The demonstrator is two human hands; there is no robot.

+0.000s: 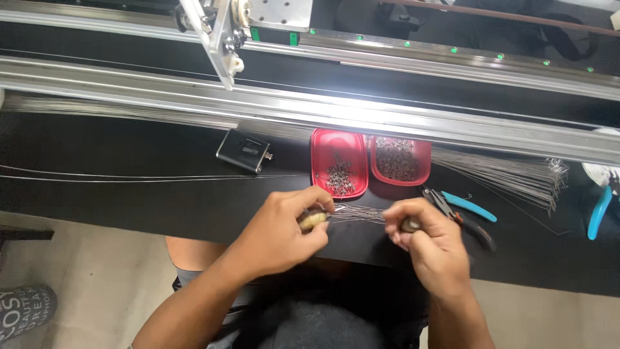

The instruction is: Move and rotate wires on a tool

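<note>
Both hands (290,223) (429,236) grip clamped on wire bundle (358,213), possibly; near table edge (129,220).

Two red trays (339,139) sit on the black bench (129,207); the pliers (468,208) at right have blue and black handles; silver wires (510,174) lie far right.

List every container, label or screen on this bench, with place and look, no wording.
Left red plastic tray: behind the left hand, rounded rectangle, small metal parts inside.
Right red plastic tray: beside it, fuller.
Small black box with silver trim: left of the trays.
No screens or labels visible.
</note>
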